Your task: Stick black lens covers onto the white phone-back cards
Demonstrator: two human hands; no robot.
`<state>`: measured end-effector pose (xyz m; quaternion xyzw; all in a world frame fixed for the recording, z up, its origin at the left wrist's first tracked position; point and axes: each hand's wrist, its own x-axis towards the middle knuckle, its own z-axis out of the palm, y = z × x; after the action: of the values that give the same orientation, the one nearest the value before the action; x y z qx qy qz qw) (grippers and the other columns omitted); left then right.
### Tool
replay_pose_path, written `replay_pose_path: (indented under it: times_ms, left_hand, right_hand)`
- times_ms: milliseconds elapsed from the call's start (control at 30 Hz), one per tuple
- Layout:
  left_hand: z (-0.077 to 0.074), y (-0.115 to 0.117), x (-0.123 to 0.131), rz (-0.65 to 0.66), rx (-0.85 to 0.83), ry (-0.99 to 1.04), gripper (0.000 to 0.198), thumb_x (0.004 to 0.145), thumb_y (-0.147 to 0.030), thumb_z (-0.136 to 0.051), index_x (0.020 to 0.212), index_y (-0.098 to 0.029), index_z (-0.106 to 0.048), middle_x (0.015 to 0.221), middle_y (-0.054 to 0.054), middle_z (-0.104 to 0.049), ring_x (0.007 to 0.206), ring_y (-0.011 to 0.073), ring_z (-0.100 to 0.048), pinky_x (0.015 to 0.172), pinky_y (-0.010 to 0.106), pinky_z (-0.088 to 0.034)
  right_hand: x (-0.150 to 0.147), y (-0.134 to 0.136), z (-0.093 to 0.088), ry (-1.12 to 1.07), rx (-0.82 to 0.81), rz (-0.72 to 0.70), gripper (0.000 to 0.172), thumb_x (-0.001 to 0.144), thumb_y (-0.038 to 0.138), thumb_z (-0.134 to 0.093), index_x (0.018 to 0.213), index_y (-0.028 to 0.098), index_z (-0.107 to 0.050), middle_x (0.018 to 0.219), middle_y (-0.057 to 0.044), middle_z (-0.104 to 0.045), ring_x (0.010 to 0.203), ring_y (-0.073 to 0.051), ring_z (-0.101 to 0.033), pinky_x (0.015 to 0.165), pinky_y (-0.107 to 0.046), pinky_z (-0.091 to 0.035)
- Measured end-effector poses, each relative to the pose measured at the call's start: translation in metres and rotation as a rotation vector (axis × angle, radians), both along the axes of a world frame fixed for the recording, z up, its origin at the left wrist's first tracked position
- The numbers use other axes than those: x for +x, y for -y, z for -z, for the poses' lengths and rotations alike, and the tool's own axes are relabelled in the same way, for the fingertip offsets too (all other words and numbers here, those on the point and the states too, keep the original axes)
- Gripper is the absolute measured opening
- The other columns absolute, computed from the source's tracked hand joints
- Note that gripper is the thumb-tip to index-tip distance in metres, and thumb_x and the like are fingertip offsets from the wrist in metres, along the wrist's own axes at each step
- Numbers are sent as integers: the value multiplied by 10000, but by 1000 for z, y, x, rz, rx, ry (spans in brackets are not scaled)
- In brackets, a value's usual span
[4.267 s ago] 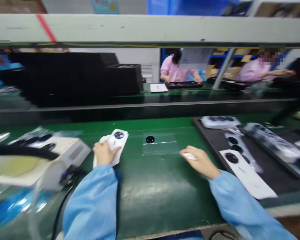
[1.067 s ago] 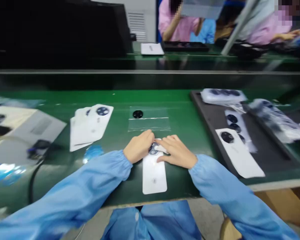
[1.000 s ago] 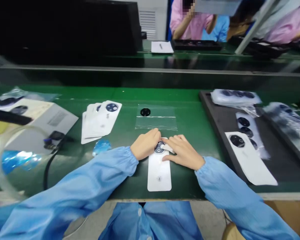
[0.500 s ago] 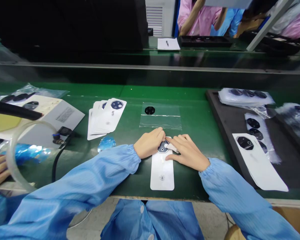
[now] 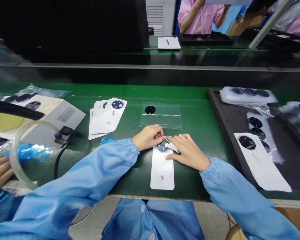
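A white phone back panel point(image 5: 162, 171) lies flat on the green bench in front of me, its dark round camera plate point(image 5: 162, 146) at the far end. My left hand point(image 5: 148, 136) is closed in a pinch at the panel's upper left corner; what lies between its fingertips is too small to make out. On the upper right side rests my right hand point(image 5: 188, 150), index finger by the top edge and thumb on the panel. A small white piece point(image 5: 174, 147), perhaps cloth, sticks out from under its curled fingers.
A clear bag point(image 5: 162, 120) with a black camera plate point(image 5: 150, 109) lies beyond my hands. Fanned white panels point(image 5: 107, 116) and blue film point(image 5: 107, 140) are left. A dark tray point(image 5: 222, 133) holds bagged plates and panels at right. A co-worker's hand point(image 5: 0, 171) is far left.
My left hand has shifted slightly up and left, uncovering more of the camera plate, and its fingers are now pinched. The right hand stays on the panel.
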<state>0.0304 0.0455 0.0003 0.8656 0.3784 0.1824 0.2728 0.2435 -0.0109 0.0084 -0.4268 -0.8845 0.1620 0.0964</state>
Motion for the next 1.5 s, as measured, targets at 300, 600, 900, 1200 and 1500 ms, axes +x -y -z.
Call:
replay_pose_path:
  times_ms: [300, 600, 900, 1200, 1500]
  left_hand:
    - [-7, -2, -1, 54, -58, -28, 71, 828, -110, -570, 866, -154, -610, 807, -4, -602, 676, 86, -603, 615, 184, -494]
    - [-7, 9, 8, 31, 78, -269, 100, 904, -119, -447, 880, -155, -538, 903, 57, -583, 760, 177, -587, 663, 299, -477]
    - [-6, 26, 12, -1, 228, -397, 108, 899, -70, -416, 894, -168, -463, 936, 66, -550, 826, 190, -553, 558, 270, -388]
    - [-8, 43, 6, -8, 282, -368, 163, 897, -44, -389, 838, -195, -405, 872, 47, -511, 743, 178, -509, 537, 276, -356]
    - [-4, 77, -3, -77, 261, -181, 145, 904, -81, -341, 873, -204, -413, 865, 46, -514, 715, 178, -525, 578, 286, -439]
  right_hand:
    - [0, 0, -1, -3, -6, -1, 651, 847, 575, -599, 1329, 152, -492, 996, -73, -625, 941, -243, -529, 883, -393, -372]
    - [0, -1, 0, 13, -6, -4, 665, 846, 578, -595, 1330, 136, -488, 996, -84, -620, 938, -252, -517, 885, -395, -360]
    - [-2, 1, -2, 29, -2, 0, 682, 839, 555, -620, 1339, 112, -483, 977, -75, -615, 940, -248, -520, 889, -398, -362]
    - [-3, 1, -1, 34, 14, 5, 689, 839, 556, -619, 1346, 115, -471, 1038, -84, -622, 978, -250, -523, 899, -395, -359]
    - [-2, 2, 0, 43, 27, 3, 673, 880, 567, -547, 1377, 125, -451, 1028, -98, -634, 953, -250, -519, 895, -390, -353]
